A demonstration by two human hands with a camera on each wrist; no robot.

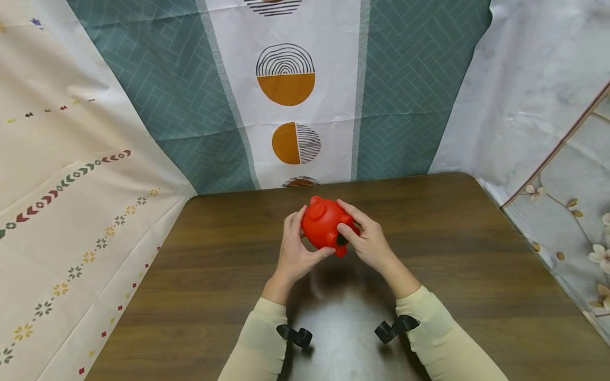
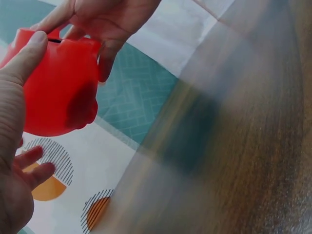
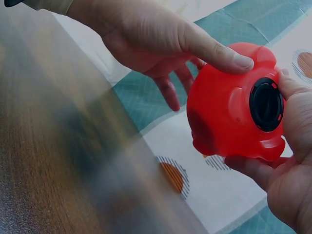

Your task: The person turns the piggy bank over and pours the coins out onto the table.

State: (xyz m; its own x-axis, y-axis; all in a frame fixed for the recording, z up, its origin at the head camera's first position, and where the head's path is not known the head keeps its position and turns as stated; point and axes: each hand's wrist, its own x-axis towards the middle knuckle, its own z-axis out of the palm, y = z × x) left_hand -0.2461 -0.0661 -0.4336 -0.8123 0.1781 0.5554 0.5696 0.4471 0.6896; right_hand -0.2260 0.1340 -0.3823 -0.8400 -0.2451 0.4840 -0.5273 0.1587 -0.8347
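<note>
Both hands hold a red plastic piggy bank (image 1: 321, 225) above the table, tipped so its underside faces partly toward the right hand. My left hand (image 1: 294, 255) grips its left side, thumb along the lower edge and fingers behind. On the other side, my right hand (image 1: 374, 246) pinches it between thumb and fingers, the thumb beside the black round stopper (image 1: 341, 239). In the right wrist view the stopper (image 3: 266, 104) sits in the red belly among short stubby feet. The left wrist view shows the smooth red body (image 2: 61, 87) between both hands.
A brown wood-grain table (image 1: 229, 286) lies beneath the hands, with a bright reflection near its front. Behind it hangs a green and white patterned cloth (image 1: 405, 106). Cream cloth (image 1: 86, 211) borders the left side, and floral cloth (image 1: 548, 211) the right.
</note>
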